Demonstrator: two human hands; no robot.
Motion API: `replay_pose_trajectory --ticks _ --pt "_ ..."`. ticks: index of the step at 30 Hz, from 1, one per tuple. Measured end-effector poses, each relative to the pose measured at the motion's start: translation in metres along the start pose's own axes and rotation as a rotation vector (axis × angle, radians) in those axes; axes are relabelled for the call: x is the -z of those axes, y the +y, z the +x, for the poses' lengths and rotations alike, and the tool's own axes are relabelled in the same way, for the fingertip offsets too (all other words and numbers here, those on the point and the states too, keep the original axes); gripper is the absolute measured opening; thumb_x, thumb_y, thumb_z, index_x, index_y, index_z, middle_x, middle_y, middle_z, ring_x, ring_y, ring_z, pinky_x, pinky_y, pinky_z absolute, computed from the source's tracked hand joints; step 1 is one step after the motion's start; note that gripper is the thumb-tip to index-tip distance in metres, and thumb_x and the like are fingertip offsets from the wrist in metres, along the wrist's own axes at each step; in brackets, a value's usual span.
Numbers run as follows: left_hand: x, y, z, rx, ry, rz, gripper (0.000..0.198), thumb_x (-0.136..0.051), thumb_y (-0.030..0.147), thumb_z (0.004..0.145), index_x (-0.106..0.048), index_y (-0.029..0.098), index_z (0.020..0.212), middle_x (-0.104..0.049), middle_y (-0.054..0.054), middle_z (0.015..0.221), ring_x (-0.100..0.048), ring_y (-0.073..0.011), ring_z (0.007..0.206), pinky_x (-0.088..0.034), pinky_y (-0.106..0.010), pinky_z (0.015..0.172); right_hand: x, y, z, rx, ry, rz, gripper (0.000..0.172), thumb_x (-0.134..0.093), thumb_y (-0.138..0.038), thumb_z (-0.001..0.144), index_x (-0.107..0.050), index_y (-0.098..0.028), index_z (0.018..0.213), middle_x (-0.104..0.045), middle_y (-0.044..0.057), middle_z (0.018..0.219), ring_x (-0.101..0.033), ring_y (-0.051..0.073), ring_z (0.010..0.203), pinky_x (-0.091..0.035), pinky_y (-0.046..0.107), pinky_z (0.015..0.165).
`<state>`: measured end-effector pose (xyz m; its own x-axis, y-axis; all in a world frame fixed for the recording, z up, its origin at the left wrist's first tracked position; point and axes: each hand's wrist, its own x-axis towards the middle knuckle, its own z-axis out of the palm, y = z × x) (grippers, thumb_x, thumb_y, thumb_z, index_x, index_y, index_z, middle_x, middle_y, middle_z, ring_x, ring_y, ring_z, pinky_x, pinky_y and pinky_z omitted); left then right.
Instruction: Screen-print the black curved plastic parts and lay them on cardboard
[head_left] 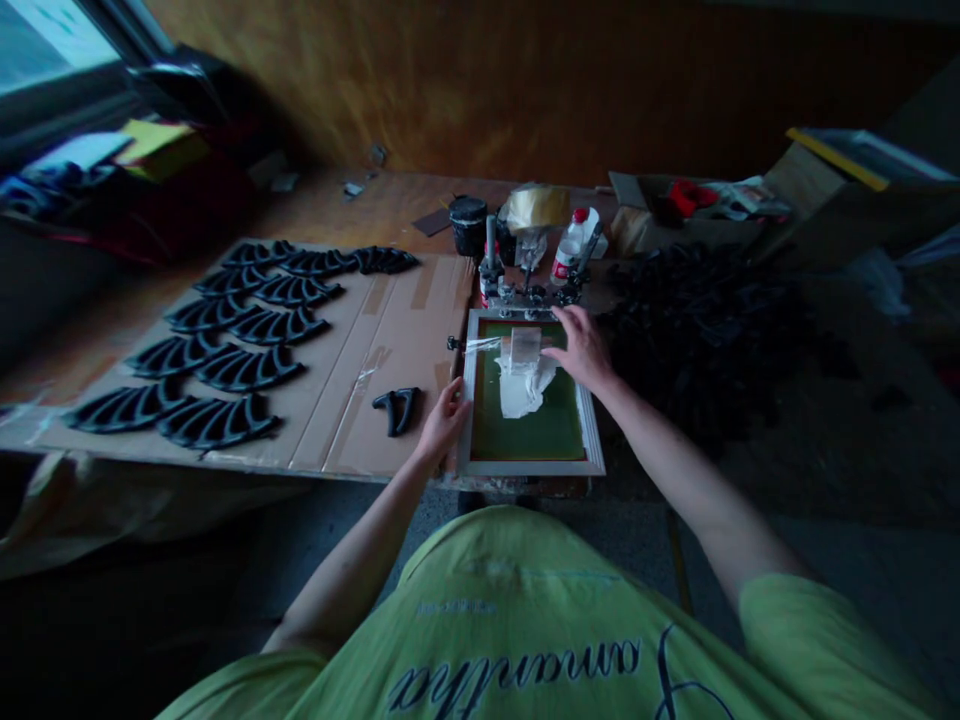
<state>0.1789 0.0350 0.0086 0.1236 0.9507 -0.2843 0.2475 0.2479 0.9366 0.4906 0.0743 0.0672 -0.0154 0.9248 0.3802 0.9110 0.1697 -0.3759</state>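
Observation:
A screen printing frame (598,440) with a pale border and green mesh lies in front of me at the table's front edge. White ink (523,392) is smeared over its middle. A pale squeegee block (525,347) rests on the mesh at the top of the ink. My left hand (444,422) is closed against the frame's left side, fingers curled at the border. At the upper right corner is my right hand (583,348), fingers apart, its thumb stretched toward the squeegee block. Metal hinge clamps (534,297) stand at the frame's back edge. What lies under the screen is hidden.
Rows of black ribbed, fan-shaped pieces (251,370) lie on a cardboard sheet (352,400) at left. One small black piece (397,410) lies nearer me. Behind stand a dark tub (469,222) and a red-capped bottle (571,245). A dark heap (705,320) fills the right.

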Motion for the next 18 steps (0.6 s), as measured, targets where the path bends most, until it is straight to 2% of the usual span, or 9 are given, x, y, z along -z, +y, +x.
replay_pose_trajectory --ticks 2,4,6,8,11,14,16,18 --pt "-0.005 -0.014 0.007 0.015 0.005 0.055 0.069 -0.068 0.042 0.081 -0.05 0.018 0.143 -0.07 -0.004 0.083 -0.063 -0.0155 0.067 -0.046 -0.023 0.058 -0.012 -0.027 0.01 0.08 -0.107 -0.065 0.055 -0.078 -0.026 0.075 -0.059 -0.017 0.126 -0.057 0.015 0.125 -0.052 0.032 0.114 -0.045 0.046 0.097" --pt "-0.006 -0.022 0.013 0.022 -0.004 0.073 0.067 -0.066 0.042 0.082 -0.051 0.019 0.143 -0.071 -0.005 0.086 -0.064 -0.0164 0.07 -0.048 -0.024 0.06 -0.022 -0.045 0.007 0.091 -0.237 -0.111 0.039 -0.078 -0.023 0.076 -0.064 -0.017 0.112 -0.064 0.013 0.111 -0.056 0.029 0.106 -0.046 0.042 0.091" --pt "-0.005 -0.027 0.016 0.015 -0.029 0.067 0.066 -0.065 0.043 0.083 -0.051 0.018 0.143 -0.071 -0.005 0.088 -0.065 -0.0169 0.072 -0.048 -0.024 0.062 -0.027 -0.052 -0.007 0.109 -0.347 -0.134 0.022 -0.074 -0.022 0.08 -0.067 -0.018 0.1 -0.068 0.01 0.099 -0.058 0.026 0.098 -0.045 0.037 0.085" --pt "-0.004 -0.029 0.018 0.009 -0.061 0.045 0.066 -0.064 0.044 0.084 -0.05 0.019 0.143 -0.072 -0.005 0.089 -0.066 -0.0171 0.074 -0.049 -0.024 0.063 -0.025 -0.051 -0.027 0.196 -0.418 -0.151 0.009 -0.065 -0.017 0.085 -0.068 -0.017 0.093 -0.069 0.01 0.092 -0.059 0.025 0.094 -0.043 0.035 0.081" --pt "-0.004 -0.03 0.018 0.016 -0.057 0.021 0.063 -0.065 0.043 0.083 -0.052 0.019 0.141 -0.072 -0.005 0.09 -0.066 -0.0173 0.074 -0.05 -0.024 0.063 -0.015 -0.044 -0.055 0.402 -0.476 -0.151 0.021 -0.053 -0.005 0.084 -0.069 -0.016 0.091 -0.069 0.01 0.09 -0.059 0.023 0.092 -0.04 0.034 0.079" --pt "-0.005 -0.03 0.018 0.023 -0.023 0.028 0.061 -0.067 0.041 0.081 -0.056 0.02 0.137 -0.072 -0.005 0.09 -0.066 -0.0178 0.075 -0.05 -0.024 0.063 -0.004 -0.039 -0.058 0.533 -0.533 -0.099 0.022 -0.055 -0.004 0.079 -0.07 -0.018 0.088 -0.069 0.007 0.087 -0.058 0.022 0.089 -0.037 0.033 0.077" --pt "-0.005 -0.03 0.018 0.009 -0.03 0.022 0.061 -0.066 0.042 0.082 -0.056 0.019 0.137 -0.072 -0.005 0.092 -0.066 -0.0179 0.077 -0.05 -0.024 0.064 -0.002 -0.039 -0.049 0.528 -0.544 -0.073 0.013 -0.061 -0.01 0.079 -0.07 -0.02 0.081 -0.068 0.005 0.081 -0.057 0.022 0.086 -0.036 0.033 0.076" --pt "-0.005 -0.03 0.019 -0.014 -0.055 0.006 0.063 -0.064 0.043 0.083 -0.054 0.017 0.139 -0.072 -0.007 0.095 -0.066 -0.0179 0.078 -0.05 -0.024 0.065 -0.005 -0.041 -0.043 0.461 -0.477 -0.076 0.01 -0.062 -0.013 0.08 -0.069 -0.02 0.079 -0.068 0.005 0.079 -0.057 0.022 0.086 -0.036 0.033 0.076"
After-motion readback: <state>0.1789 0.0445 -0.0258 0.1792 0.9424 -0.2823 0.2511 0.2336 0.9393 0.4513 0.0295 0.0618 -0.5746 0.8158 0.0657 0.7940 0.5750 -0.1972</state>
